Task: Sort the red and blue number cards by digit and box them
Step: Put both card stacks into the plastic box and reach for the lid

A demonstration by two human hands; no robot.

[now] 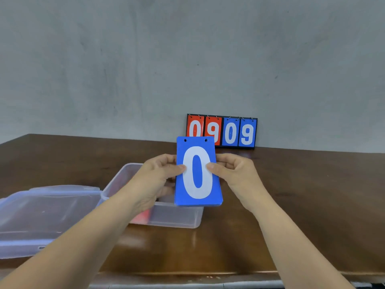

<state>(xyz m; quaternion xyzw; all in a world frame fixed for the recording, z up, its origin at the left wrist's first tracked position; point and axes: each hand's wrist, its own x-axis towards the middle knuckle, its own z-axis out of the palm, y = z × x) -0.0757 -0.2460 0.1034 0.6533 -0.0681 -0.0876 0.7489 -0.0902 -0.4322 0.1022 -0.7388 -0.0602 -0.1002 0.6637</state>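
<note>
Head view: my left hand (154,176) and right hand (235,174) pinch the blue cards (198,174) over the box (177,217), toward the desk's left edge. Boxing step, I judge; next I lower them in beside the reds (142,215).

The blue card stack (198,174), a white 0 and two punched holes on its top card, is held upright over the right end of the open clear box (177,216). Red cards (143,215) lie inside.

A plain grey wall (145,59), faintly mottled and scuffed, filled the upper half of the view. Below it stood a dark brown wooden table (312,195), its glossy top reflecting soft, even light.
</note>
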